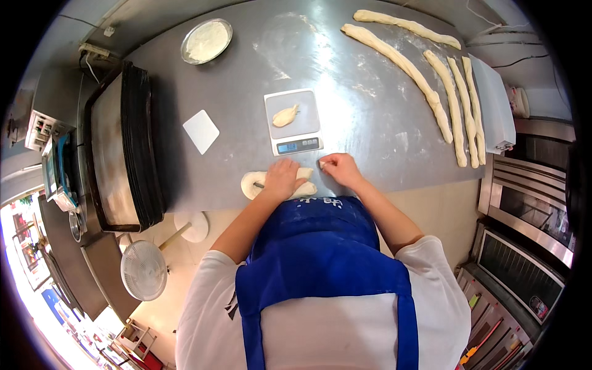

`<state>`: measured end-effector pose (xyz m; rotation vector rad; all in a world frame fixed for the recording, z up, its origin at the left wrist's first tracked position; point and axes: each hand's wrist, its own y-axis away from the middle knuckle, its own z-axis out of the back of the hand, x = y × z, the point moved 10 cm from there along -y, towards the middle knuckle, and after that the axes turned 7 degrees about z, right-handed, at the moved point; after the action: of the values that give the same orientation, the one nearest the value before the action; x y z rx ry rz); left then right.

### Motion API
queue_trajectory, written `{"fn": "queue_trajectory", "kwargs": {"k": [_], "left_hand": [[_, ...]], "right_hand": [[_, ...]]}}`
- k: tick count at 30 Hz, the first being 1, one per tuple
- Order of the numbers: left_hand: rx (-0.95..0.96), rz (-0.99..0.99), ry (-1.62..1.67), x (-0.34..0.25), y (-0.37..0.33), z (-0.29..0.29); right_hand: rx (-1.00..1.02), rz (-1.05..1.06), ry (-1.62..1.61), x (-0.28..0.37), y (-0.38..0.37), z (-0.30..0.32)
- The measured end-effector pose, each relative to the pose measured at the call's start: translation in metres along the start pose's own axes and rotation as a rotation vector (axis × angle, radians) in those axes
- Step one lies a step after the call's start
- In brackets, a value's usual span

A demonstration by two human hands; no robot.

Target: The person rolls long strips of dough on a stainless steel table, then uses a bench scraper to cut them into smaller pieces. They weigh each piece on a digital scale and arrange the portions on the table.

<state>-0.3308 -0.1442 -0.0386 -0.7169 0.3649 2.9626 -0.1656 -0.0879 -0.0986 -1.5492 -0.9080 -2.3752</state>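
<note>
A thick strip of pale dough (pixel 250 183) lies bent into a loop near the table's front edge, with a narrow gap at its middle. My left hand (pixel 282 177) rests flat over this dough, thumb spread to the right, and covers part of it. Just to the right, my right hand (pixel 340 169) is closed in a pinch, with a small bit of dough (pixel 322 164) at its fingertips. Beyond both hands stands a white digital kitchen scale (pixel 275 147) with its display lit. A small lump of dough (pixel 285 117) sits on its weighing plate.
Several long dough ropes (pixel 401 61) lie at the right of the steel table (pixel 240 74). A metal bowl of flour (pixel 206 42) is at the far left, a white dough scraper (pixel 201 131) nearer. Stacked dark baking trays (pixel 114 154) line the left edge; a fan (pixel 143 270) stands below.
</note>
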Motion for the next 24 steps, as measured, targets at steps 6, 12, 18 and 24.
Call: {"fn": "queue_trajectory", "kwargs": {"k": [6, 12, 18, 24], "left_hand": [[-0.034, 0.054, 0.068, 0.008, 0.005, -0.008], [-0.077, 0.069, 0.094, 0.013, 0.013, 0.006], [-0.043, 0.15, 0.064, 0.021, 0.019, 0.007], [-0.005, 0.171, 0.006, 0.021, 0.015, 0.0]], "right_hand": [[-0.02, 0.035, 0.077, 0.002, 0.005, -0.041], [0.022, 0.168, 0.456, 0.042, 0.003, -0.022], [-0.279, 0.791, 0.663, 0.184, -0.044, -0.002], [-0.147, 0.779, 0.777, 0.179, -0.118, -0.017]]}}
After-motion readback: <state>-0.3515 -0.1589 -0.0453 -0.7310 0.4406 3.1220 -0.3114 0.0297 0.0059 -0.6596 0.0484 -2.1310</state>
